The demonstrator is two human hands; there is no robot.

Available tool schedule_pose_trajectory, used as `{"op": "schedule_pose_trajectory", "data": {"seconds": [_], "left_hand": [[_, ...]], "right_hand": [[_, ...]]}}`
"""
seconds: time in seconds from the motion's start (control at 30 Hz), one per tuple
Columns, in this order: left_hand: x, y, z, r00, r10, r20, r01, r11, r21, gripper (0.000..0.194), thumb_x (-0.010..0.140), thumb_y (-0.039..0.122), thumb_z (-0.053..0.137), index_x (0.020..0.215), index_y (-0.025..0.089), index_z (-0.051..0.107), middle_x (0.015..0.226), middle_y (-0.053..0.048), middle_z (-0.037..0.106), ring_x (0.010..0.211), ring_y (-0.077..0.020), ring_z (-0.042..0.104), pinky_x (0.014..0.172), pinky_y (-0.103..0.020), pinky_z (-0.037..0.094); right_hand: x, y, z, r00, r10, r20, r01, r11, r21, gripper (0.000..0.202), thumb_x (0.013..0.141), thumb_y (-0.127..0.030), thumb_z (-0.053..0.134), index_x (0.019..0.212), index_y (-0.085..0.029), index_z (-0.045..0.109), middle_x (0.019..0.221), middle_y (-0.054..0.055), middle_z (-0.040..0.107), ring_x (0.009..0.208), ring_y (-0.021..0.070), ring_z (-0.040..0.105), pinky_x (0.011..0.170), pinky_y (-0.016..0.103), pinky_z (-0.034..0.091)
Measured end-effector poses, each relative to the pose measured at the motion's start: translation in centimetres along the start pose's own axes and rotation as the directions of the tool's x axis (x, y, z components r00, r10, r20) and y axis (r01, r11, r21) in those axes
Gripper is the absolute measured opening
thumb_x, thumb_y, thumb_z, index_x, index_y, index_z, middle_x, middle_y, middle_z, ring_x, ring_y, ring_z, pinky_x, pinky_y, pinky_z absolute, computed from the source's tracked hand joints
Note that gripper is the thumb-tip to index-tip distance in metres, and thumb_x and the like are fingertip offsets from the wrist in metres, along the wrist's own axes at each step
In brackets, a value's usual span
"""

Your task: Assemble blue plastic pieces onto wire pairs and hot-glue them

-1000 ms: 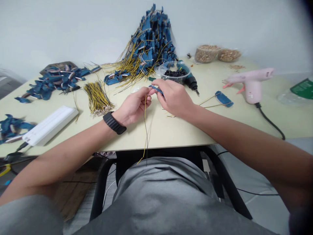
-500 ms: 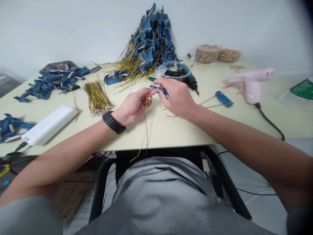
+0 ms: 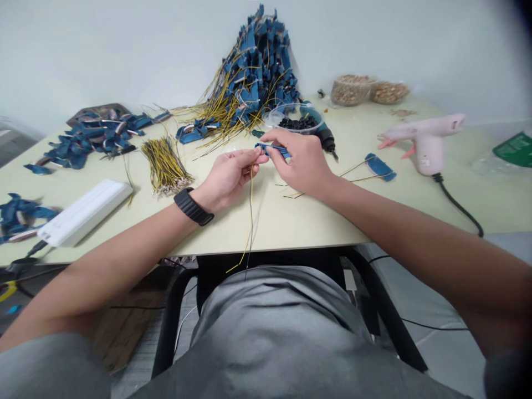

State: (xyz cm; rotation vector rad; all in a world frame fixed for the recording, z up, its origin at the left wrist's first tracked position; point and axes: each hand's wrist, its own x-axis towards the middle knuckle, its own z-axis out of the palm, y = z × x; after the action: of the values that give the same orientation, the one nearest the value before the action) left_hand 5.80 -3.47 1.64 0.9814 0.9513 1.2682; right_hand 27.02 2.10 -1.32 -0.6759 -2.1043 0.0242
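head cam | single view | looks forward-down from above lap | close on bench (image 3: 291,221) | wall behind

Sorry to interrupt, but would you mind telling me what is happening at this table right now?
A seated person is working with both hands above the table. The left hand pinches a pair of thin wires, one yellow and one black, which hang down past the table edge. The right hand holds a small blue strip at their top end. A big heap of similar wired blue pieces and a pink glue gun lie nearby.
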Motion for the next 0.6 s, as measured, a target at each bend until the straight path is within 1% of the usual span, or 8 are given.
{"op": "schedule_pose_trajectory", "data": {"seconds": [0.1, 0.17, 0.27, 0.33, 0.43, 0.53, 0.6], "left_hand": [[-0.1, -0.1, 0.0, 0.999, 0.044, 0.021, -0.045, 0.997, 0.069, 0.028, 0.110, 0.024, 0.106, 0.089, 0.017, 0.087, 0.090, -0.003, 0.085, 0.073, -0.0089, 0.066, 0.071, -0.016, 0.057], [0.0, -0.2, -0.1, 0.997, 0.071, 0.035, -0.074, 0.993, 0.094, 0.034, 0.112, 0.023, 0.105, 0.084, 0.017, 0.085, 0.087, -0.004, 0.083, 0.071, -0.0090, 0.064, 0.070, -0.017, 0.055], [0.4, -0.6, -0.6, 0.993, 0.101, 0.052, -0.108, 0.985, 0.136, 0.039, 0.115, 0.020, 0.102, 0.081, 0.018, 0.082, 0.086, -0.004, 0.083, 0.069, -0.0091, 0.064, 0.069, -0.018, 0.055], [0.9, -1.0, -1.1, 0.988, 0.136, 0.080, -0.148, 0.973, 0.179, 0.042, 0.116, 0.022, 0.103, 0.082, 0.019, 0.079, 0.085, -0.003, 0.083, 0.069, -0.0098, 0.067, 0.069, -0.020, 0.057], [1.8, -1.6, -2.2, 0.958, 0.237, 0.162, -0.273, 0.926, 0.260, 0.051, 0.114, 0.038, 0.110, 0.082, 0.021, 0.074, 0.082, -0.003, 0.082, 0.069, -0.0117, 0.070, 0.070, -0.023, 0.060], [2.6, -2.1, -3.2, 0.908, 0.347, 0.236, -0.412, 0.844, 0.342, 0.060, 0.109, 0.056, 0.114, 0.085, 0.023, 0.071, 0.081, -0.003, 0.083, 0.070, -0.0140, 0.072, 0.069, -0.026, 0.061], [3.1, -2.4, -3.7, 0.875, 0.404, 0.265, -0.480, 0.790, 0.382, 0.058, 0.110, 0.059, 0.113, 0.089, 0.024, 0.072, 0.084, -0.003, 0.084, 0.072, -0.0152, 0.074, 0.069, -0.027, 0.062]], "right_hand": [[0.0, -0.1, -0.1, 1.000, 0.028, 0.005, -0.028, 0.999, 0.019, 0.035, 0.122, -0.017, 0.062, 0.145, -0.021, 0.090, 0.131, 0.012, 0.095, 0.117, 0.0321, 0.091, 0.108, 0.045, 0.066], [0.0, -0.2, -0.1, 0.999, 0.052, 0.010, -0.052, 0.998, 0.022, 0.035, 0.123, -0.017, 0.063, 0.145, -0.022, 0.090, 0.134, 0.012, 0.095, 0.119, 0.0324, 0.091, 0.110, 0.046, 0.067], [-0.1, -0.3, 0.0, 0.997, 0.074, 0.012, -0.074, 0.996, 0.044, 0.036, 0.123, -0.017, 0.064, 0.148, -0.023, 0.090, 0.136, 0.012, 0.095, 0.119, 0.0327, 0.091, 0.110, 0.046, 0.068], [-0.1, -0.3, 0.1, 0.998, 0.064, 0.011, -0.064, 0.996, 0.065, 0.037, 0.123, -0.017, 0.063, 0.149, -0.023, 0.089, 0.138, 0.012, 0.095, 0.120, 0.0321, 0.091, 0.109, 0.046, 0.069], [-0.3, -0.2, 0.1, 1.000, -0.010, -0.020, 0.012, 0.995, 0.094, 0.037, 0.125, -0.019, 0.061, 0.149, -0.022, 0.089, 0.135, 0.012, 0.096, 0.117, 0.0308, 0.092, 0.108, 0.046, 0.070], [-0.5, 0.1, 0.3, 0.989, -0.124, -0.076, 0.132, 0.985, 0.107, 0.037, 0.128, -0.022, 0.058, 0.148, -0.022, 0.089, 0.135, 0.013, 0.096, 0.120, 0.0313, 0.093, 0.110, 0.048, 0.072], [-0.6, 0.4, 0.4, 0.977, -0.188, -0.104, 0.198, 0.976, 0.092, 0.039, 0.129, -0.023, 0.056, 0.149, -0.024, 0.089, 0.138, 0.012, 0.096, 0.120, 0.0313, 0.092, 0.110, 0.050, 0.073]]}}
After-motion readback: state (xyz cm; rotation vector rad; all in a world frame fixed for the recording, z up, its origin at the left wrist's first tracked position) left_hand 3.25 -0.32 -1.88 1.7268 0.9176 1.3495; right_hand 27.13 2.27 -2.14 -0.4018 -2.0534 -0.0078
